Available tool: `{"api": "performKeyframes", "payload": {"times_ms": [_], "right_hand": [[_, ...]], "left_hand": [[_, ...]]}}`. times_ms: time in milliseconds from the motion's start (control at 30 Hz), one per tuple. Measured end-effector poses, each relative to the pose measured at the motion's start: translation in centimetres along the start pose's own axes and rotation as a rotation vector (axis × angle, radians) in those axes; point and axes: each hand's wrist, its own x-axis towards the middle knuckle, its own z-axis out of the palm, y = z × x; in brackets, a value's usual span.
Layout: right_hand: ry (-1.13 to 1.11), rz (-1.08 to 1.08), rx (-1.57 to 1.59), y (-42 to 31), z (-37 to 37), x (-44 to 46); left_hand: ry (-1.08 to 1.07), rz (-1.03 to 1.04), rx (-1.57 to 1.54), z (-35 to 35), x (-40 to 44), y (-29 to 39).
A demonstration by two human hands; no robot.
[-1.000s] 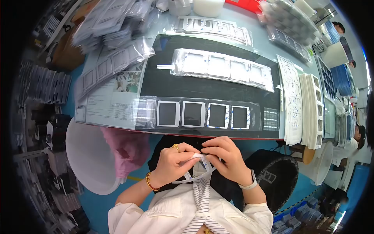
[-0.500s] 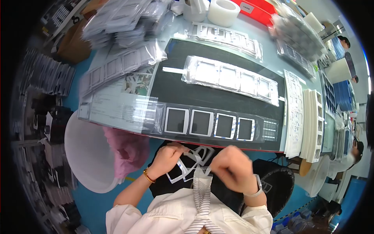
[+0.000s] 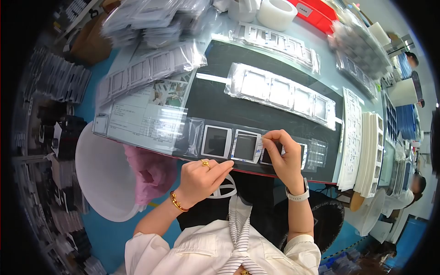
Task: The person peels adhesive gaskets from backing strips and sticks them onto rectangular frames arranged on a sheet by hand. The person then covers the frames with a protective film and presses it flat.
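Observation:
My right hand [image 3: 285,153] is over the near strip, its thumb and index finger pinched at the upper right corner of a white frame with blue marks [image 3: 236,146]. My left hand [image 3: 201,181] has its fingers together, their tips at the lower left corner of that frame by the table's near edge. The frame lies in the second position, right of a plain white frame [image 3: 205,141]. Two more frames to the right are partly hidden by my right hand. Under my left hand, a curved white strip [image 3: 222,196] hangs over my lap.
A clear-wrapped tray strip [image 3: 279,94] lies on the black mat [image 3: 211,98]. Stacked plastic packs [image 3: 146,18] are at the back left, white card stacks [image 3: 366,151] at the right. A white bin [image 3: 98,183] and a black bin [image 3: 325,220] flank my lap.
Both hands have come up from my lap to the table edge, the right one farther onto the strip. The second position now shows blue marks where the border was plain white.

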Motion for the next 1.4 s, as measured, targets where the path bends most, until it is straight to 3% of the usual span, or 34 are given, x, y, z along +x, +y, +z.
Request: {"api": "performKeyframes", "payload": {"times_ms": [1400], "right_hand": [[0.007,-0.043,-0.043,0.1,0.1,0.0]], "left_hand": [[-0.055,-0.022,0.024,0.7,0.9,1.1]]}}
